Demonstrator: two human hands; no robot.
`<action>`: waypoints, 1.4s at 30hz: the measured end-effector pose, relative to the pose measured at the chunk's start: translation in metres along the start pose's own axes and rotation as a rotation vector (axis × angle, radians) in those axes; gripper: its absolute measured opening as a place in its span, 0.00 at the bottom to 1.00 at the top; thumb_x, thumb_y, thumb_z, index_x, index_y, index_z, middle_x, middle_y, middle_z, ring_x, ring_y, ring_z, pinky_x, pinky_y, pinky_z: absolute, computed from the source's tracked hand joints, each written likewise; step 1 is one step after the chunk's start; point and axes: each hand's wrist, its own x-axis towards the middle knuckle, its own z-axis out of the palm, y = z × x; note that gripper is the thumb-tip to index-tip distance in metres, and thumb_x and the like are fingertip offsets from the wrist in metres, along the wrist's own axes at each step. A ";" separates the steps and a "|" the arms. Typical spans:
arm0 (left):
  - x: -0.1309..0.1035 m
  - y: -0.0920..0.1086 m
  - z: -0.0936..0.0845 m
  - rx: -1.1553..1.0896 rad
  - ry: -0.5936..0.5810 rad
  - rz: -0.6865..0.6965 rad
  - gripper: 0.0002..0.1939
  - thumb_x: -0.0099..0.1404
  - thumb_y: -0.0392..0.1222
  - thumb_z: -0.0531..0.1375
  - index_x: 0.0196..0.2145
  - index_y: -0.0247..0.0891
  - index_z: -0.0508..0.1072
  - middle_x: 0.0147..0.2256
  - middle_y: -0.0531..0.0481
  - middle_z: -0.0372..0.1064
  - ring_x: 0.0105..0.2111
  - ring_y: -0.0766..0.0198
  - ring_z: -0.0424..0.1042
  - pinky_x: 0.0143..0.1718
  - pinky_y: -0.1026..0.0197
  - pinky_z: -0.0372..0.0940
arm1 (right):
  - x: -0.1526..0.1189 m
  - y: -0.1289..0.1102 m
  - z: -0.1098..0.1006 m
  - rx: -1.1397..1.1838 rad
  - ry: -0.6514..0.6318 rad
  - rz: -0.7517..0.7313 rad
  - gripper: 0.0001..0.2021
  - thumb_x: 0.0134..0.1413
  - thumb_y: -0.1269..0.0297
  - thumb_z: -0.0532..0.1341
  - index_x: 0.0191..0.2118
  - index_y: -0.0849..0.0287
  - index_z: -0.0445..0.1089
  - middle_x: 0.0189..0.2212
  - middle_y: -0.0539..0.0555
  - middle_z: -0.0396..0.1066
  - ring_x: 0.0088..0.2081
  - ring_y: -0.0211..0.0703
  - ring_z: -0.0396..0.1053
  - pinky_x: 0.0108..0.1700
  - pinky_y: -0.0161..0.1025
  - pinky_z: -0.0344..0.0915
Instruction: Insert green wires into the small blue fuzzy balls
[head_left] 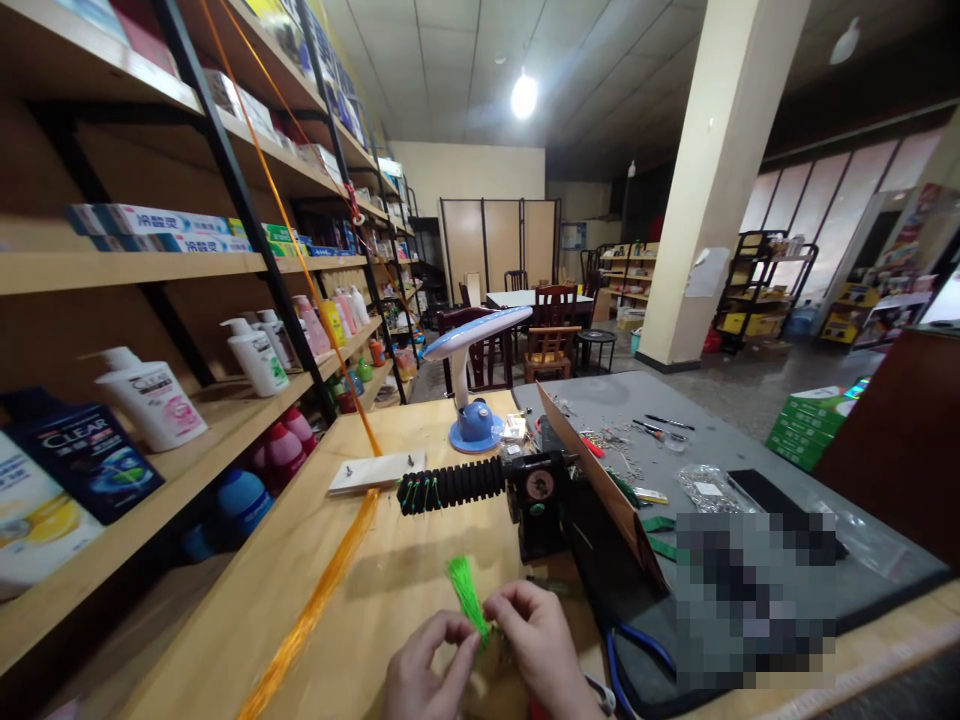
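Note:
A bright green thread tassel [465, 588] stands up between my two hands near the front of the wooden table. My left hand [435, 668] pinches its lower end between thumb and index finger. Right beside it, my right hand [541, 640] has its thumb and fingers pressed together close to the tassel's base; whatever is in that pinch is too small to make out. Beyond the hands, a ribbed black rod [454, 485] with coloured threads tied round its left end extends from a small black machine [536, 500] with a dial.
Orange threads [322, 615] run under a white screwed plate [377, 473] and up to the left shelves. Behind stands a blue-and-white lamp [474, 425]. On the right, a grey mat [637, 400] carries pens, small metal parts and bags. Blue-handled scissors [616, 670] lie by my right hand.

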 end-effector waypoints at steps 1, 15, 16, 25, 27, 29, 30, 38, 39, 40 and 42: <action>0.000 -0.001 0.000 0.000 0.007 -0.012 0.19 0.64 0.59 0.58 0.25 0.42 0.74 0.23 0.53 0.73 0.26 0.61 0.75 0.30 0.66 0.69 | 0.000 -0.001 -0.001 0.016 -0.007 0.000 0.21 0.43 0.46 0.70 0.24 0.63 0.78 0.23 0.56 0.77 0.29 0.46 0.71 0.34 0.36 0.64; -0.014 0.002 0.003 0.177 0.201 0.017 0.09 0.65 0.44 0.59 0.29 0.43 0.76 0.27 0.50 0.78 0.30 0.57 0.78 0.33 0.62 0.71 | -0.019 0.029 0.028 0.241 -0.028 0.123 0.24 0.36 0.42 0.73 0.27 0.62 0.77 0.23 0.53 0.75 0.22 0.36 0.63 0.23 0.30 0.58; -0.016 0.004 0.001 0.207 0.193 0.040 0.07 0.65 0.41 0.60 0.30 0.43 0.76 0.28 0.50 0.78 0.30 0.57 0.78 0.33 0.62 0.71 | -0.019 0.028 0.030 0.233 -0.037 0.114 0.23 0.38 0.43 0.73 0.27 0.62 0.76 0.23 0.52 0.74 0.23 0.36 0.64 0.24 0.30 0.59; -0.053 -0.004 -0.081 0.488 0.241 -0.049 0.06 0.66 0.40 0.59 0.39 0.42 0.74 0.36 0.44 0.78 0.37 0.53 0.77 0.39 0.57 0.70 | -0.018 0.014 0.032 0.308 -0.107 0.182 0.23 0.44 0.43 0.71 0.30 0.59 0.68 0.28 0.55 0.75 0.31 0.44 0.72 0.23 0.30 0.64; -0.063 -0.017 -0.098 0.610 0.157 -0.159 0.10 0.64 0.41 0.59 0.43 0.42 0.74 0.38 0.43 0.78 0.38 0.50 0.77 0.41 0.54 0.70 | -0.016 0.013 0.031 0.328 -0.152 0.222 0.24 0.44 0.41 0.70 0.30 0.57 0.65 0.22 0.51 0.73 0.24 0.40 0.70 0.19 0.29 0.61; -0.072 -0.030 -0.106 0.712 0.061 -0.264 0.16 0.62 0.38 0.59 0.48 0.40 0.73 0.41 0.41 0.78 0.42 0.47 0.76 0.44 0.50 0.69 | -0.015 0.012 0.031 0.312 -0.214 0.245 0.26 0.42 0.39 0.70 0.30 0.57 0.63 0.17 0.46 0.68 0.16 0.34 0.62 0.15 0.27 0.57; -0.074 -0.037 -0.106 0.751 0.033 -0.303 0.16 0.61 0.37 0.58 0.48 0.39 0.73 0.42 0.40 0.78 0.44 0.45 0.76 0.46 0.48 0.68 | -0.015 0.012 0.033 0.294 -0.243 0.252 0.27 0.41 0.37 0.69 0.29 0.57 0.62 0.15 0.43 0.65 0.14 0.31 0.58 0.14 0.26 0.54; -0.070 -0.047 -0.111 0.231 0.195 -0.494 0.09 0.59 0.45 0.59 0.36 0.40 0.74 0.33 0.41 0.77 0.37 0.46 0.76 0.41 0.49 0.69 | -0.028 0.023 0.040 0.239 -0.280 0.271 0.29 0.39 0.34 0.68 0.29 0.56 0.61 0.14 0.41 0.62 0.13 0.27 0.52 0.14 0.25 0.49; -0.067 -0.042 -0.111 0.053 0.210 -0.525 0.11 0.57 0.48 0.62 0.36 0.41 0.75 0.35 0.43 0.77 0.38 0.48 0.76 0.41 0.51 0.69 | -0.030 0.025 0.040 0.233 -0.288 0.274 0.29 0.39 0.34 0.68 0.29 0.56 0.61 0.15 0.41 0.63 0.13 0.28 0.53 0.14 0.25 0.49; -0.065 -0.036 -0.108 -0.120 0.240 -0.569 0.13 0.54 0.49 0.65 0.36 0.40 0.75 0.35 0.44 0.77 0.38 0.50 0.76 0.42 0.53 0.69 | -0.031 0.027 0.040 0.224 -0.299 0.280 0.29 0.39 0.34 0.68 0.30 0.56 0.61 0.15 0.42 0.64 0.13 0.28 0.53 0.14 0.25 0.49; -0.061 -0.023 -0.096 -0.400 0.244 -0.684 0.15 0.54 0.49 0.68 0.36 0.38 0.76 0.31 0.48 0.76 0.33 0.57 0.74 0.36 0.59 0.68 | -0.034 0.029 0.042 0.203 -0.324 0.296 0.30 0.39 0.33 0.67 0.30 0.56 0.61 0.14 0.42 0.65 0.12 0.28 0.53 0.14 0.25 0.49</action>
